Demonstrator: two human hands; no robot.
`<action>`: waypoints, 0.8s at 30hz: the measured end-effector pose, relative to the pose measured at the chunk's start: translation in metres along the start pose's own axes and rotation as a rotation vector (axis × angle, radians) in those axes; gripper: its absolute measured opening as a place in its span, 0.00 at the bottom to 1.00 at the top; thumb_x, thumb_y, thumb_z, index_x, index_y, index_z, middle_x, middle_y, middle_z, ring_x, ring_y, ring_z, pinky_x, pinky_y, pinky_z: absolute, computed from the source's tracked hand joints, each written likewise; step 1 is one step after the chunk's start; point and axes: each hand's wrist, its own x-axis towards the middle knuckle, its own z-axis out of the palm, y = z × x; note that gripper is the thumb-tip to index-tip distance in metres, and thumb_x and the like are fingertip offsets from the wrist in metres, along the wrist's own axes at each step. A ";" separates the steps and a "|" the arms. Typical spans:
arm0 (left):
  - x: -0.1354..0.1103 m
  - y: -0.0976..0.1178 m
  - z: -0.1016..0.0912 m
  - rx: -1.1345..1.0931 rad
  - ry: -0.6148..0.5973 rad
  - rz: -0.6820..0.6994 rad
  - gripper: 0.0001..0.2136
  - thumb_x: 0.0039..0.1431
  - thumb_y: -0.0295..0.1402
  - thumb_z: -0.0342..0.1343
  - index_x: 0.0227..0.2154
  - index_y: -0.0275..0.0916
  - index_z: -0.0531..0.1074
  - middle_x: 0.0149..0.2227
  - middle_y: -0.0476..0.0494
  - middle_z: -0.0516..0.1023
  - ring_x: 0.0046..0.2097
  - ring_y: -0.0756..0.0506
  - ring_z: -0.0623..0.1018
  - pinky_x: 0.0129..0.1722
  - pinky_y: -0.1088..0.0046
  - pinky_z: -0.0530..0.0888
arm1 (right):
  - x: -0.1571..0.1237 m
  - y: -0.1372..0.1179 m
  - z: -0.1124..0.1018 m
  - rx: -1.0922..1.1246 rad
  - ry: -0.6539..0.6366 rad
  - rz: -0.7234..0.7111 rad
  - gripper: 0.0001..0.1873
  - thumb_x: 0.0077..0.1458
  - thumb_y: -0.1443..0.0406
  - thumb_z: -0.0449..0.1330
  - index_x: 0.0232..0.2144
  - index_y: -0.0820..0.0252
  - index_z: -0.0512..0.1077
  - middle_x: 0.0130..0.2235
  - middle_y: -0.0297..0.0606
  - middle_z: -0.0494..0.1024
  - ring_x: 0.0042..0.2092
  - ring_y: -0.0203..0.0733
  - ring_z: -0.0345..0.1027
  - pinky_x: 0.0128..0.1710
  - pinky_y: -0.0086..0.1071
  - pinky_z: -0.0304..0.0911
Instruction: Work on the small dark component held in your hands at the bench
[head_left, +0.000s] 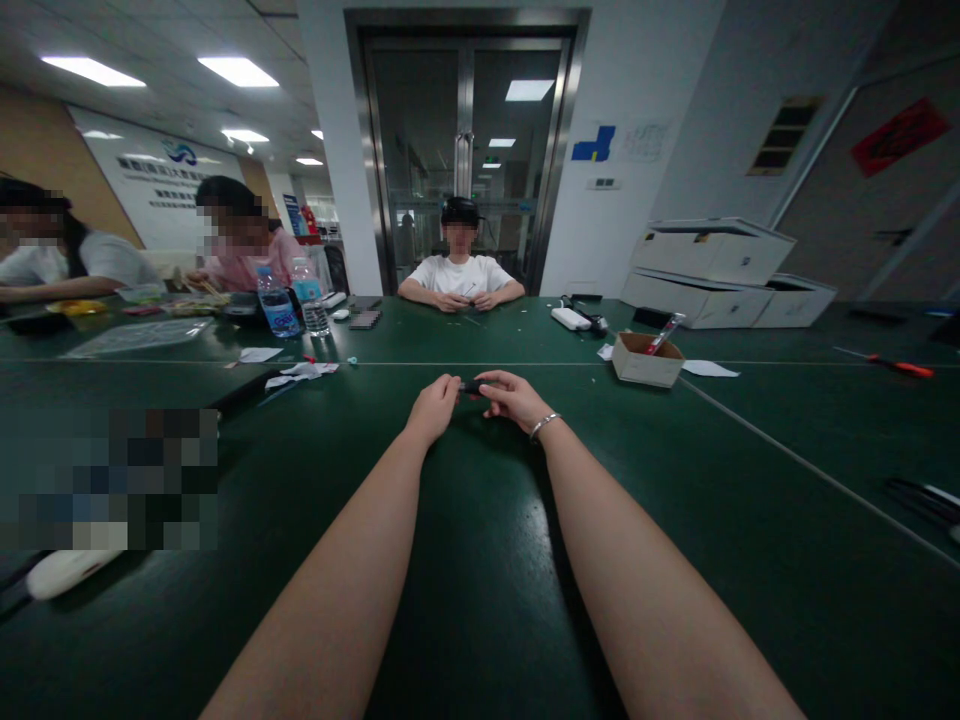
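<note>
Just above the green table, a small dark object (471, 387) sits between my two hands; it is short and black, and too small to name. The fingers of my left hand (433, 409) are closed at its left end. My right hand (519, 401), with a silver bracelet at the wrist, pinches its right end with thumb and forefinger, the other fingers curled. Both forearms reach forward over the dark green tabletop (472, 560).
Ahead right stands a small open cardboard box (646, 366) with a tool in it. Paper scraps (304, 373) and water bottles (279, 308) lie left, white boxes (701, 275) right. A person (460, 270) sits opposite; a red-handled screwdriver (900, 367) lies far right.
</note>
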 end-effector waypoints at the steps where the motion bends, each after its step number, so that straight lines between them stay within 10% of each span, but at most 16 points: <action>1: 0.001 -0.002 0.001 0.000 -0.006 0.005 0.17 0.61 0.45 0.40 0.24 0.40 0.64 0.25 0.49 0.68 0.28 0.49 0.68 0.29 0.73 0.61 | 0.000 0.000 0.000 0.009 0.006 0.005 0.12 0.47 0.70 0.64 0.37 0.62 0.70 0.28 0.36 0.78 0.16 0.25 0.59 0.25 0.28 0.71; 12: 0.005 -0.006 0.007 -0.239 -0.015 0.035 0.07 0.53 0.29 0.52 0.36 0.39 0.66 0.31 0.49 0.69 0.32 0.51 0.70 0.35 0.75 0.66 | 0.002 0.001 0.000 0.023 0.082 0.059 0.05 0.52 0.68 0.62 0.31 0.65 0.69 0.22 0.39 0.77 0.16 0.27 0.62 0.24 0.25 0.69; 24: 0.006 0.004 0.002 -0.435 -0.029 -0.188 0.13 0.53 0.38 0.54 0.38 0.36 0.68 0.34 0.43 0.75 0.32 0.48 0.75 0.31 0.72 0.69 | 0.004 0.002 -0.001 0.018 0.078 0.084 0.03 0.53 0.69 0.61 0.30 0.65 0.69 0.21 0.38 0.77 0.17 0.28 0.64 0.24 0.24 0.69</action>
